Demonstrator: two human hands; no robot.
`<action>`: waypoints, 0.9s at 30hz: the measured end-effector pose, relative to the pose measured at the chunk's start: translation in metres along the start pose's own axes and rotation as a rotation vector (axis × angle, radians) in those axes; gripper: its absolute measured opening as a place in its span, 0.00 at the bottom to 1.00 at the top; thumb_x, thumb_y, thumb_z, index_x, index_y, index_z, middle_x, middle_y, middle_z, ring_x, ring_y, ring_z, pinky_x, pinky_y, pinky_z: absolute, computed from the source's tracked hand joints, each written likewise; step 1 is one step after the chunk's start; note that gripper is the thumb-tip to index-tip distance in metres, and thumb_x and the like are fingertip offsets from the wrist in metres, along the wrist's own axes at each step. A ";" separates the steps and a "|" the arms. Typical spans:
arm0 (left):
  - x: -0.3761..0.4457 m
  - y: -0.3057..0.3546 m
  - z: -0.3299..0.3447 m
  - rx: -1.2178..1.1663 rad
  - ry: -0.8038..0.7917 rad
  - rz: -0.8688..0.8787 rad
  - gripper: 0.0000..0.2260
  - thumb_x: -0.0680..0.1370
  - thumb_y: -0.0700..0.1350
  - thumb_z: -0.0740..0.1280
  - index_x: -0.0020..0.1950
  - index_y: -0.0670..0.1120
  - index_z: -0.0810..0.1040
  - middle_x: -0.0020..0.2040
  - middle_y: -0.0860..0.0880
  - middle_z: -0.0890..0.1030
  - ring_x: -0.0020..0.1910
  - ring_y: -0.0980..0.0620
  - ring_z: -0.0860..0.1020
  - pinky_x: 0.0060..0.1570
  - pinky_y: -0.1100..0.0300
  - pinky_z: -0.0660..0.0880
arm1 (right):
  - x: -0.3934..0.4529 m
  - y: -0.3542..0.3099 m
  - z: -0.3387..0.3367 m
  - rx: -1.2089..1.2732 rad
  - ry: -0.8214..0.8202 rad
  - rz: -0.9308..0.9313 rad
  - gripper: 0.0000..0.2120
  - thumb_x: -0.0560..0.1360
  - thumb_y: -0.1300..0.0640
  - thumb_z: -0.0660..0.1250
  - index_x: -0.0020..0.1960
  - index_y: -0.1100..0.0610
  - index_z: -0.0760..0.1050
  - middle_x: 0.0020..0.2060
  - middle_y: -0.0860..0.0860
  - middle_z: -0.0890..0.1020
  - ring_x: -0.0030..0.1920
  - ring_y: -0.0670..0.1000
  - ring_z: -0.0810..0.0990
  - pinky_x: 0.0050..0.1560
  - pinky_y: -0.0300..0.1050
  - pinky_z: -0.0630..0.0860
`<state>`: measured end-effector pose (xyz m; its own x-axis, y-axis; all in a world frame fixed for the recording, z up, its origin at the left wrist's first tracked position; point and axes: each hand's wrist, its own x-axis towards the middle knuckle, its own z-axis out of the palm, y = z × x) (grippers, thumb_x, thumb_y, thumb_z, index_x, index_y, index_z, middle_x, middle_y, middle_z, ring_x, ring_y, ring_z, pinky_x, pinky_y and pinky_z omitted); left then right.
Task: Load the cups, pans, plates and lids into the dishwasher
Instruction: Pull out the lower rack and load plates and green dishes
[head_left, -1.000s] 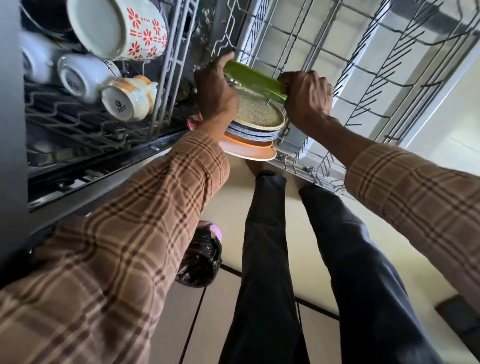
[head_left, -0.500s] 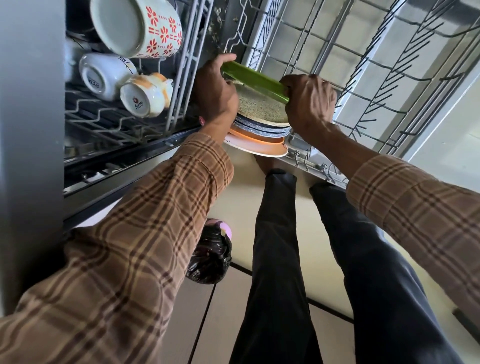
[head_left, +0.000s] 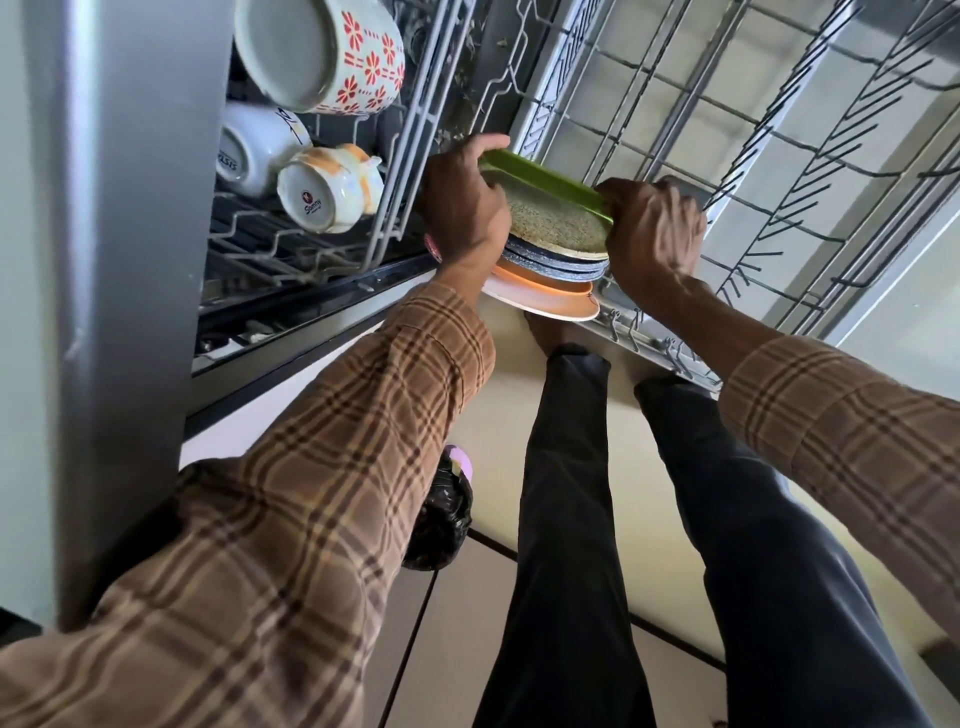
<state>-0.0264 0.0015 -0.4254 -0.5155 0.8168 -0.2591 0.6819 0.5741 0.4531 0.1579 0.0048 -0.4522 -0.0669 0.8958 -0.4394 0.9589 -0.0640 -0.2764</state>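
Note:
A stack of plates (head_left: 556, 270) hangs over the near corner of the pulled-out lower dishwasher rack (head_left: 779, 171): a green plate (head_left: 540, 179) tilted up on top, a speckled one, dark blue ones and an orange one at the bottom. My left hand (head_left: 462, 208) grips the stack's left side, thumb over the green plate's edge. My right hand (head_left: 652, 234) grips the green plate's right end. The upper rack (head_left: 291, 244) holds a red-flowered mug (head_left: 322, 52), a white cup (head_left: 254, 150) and an orange-trimmed cup (head_left: 327, 189), all on their sides.
The lower rack's wire tines stand bare to the right of my hands. The dishwasher's grey side panel (head_left: 130, 260) rises at the left. A black bag with a pink top (head_left: 441, 519) sits on the tiled floor beside my legs (head_left: 571, 519).
The view has shifted slightly, so the racks and cups sit further right in the frame. Both hands keep the same grip on the plates; the green plate stays tilted up.

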 end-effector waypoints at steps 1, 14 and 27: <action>0.002 -0.006 0.004 -0.009 -0.028 -0.009 0.20 0.75 0.34 0.72 0.58 0.57 0.84 0.56 0.53 0.85 0.57 0.54 0.82 0.62 0.54 0.78 | -0.002 0.001 -0.002 0.009 -0.011 -0.007 0.17 0.82 0.62 0.59 0.64 0.47 0.79 0.46 0.53 0.80 0.43 0.52 0.69 0.44 0.46 0.61; 0.006 -0.019 0.019 -0.011 -0.193 -0.085 0.26 0.73 0.37 0.60 0.66 0.58 0.80 0.63 0.50 0.83 0.60 0.50 0.80 0.63 0.42 0.76 | 0.007 0.008 0.002 -0.008 -0.037 -0.029 0.14 0.81 0.58 0.65 0.64 0.46 0.80 0.52 0.58 0.80 0.51 0.59 0.77 0.46 0.47 0.62; 0.021 0.003 0.011 0.029 -0.411 -0.090 0.25 0.83 0.33 0.56 0.77 0.52 0.71 0.72 0.45 0.76 0.35 0.58 0.74 0.38 0.63 0.78 | 0.022 0.014 -0.003 0.014 -0.026 -0.068 0.12 0.81 0.49 0.66 0.63 0.49 0.80 0.53 0.54 0.82 0.49 0.55 0.78 0.47 0.46 0.69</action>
<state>-0.0297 0.0209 -0.4389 -0.3276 0.7147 -0.6180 0.6613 0.6406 0.3903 0.1706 0.0249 -0.4630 -0.1390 0.8867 -0.4411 0.9480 -0.0097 -0.3181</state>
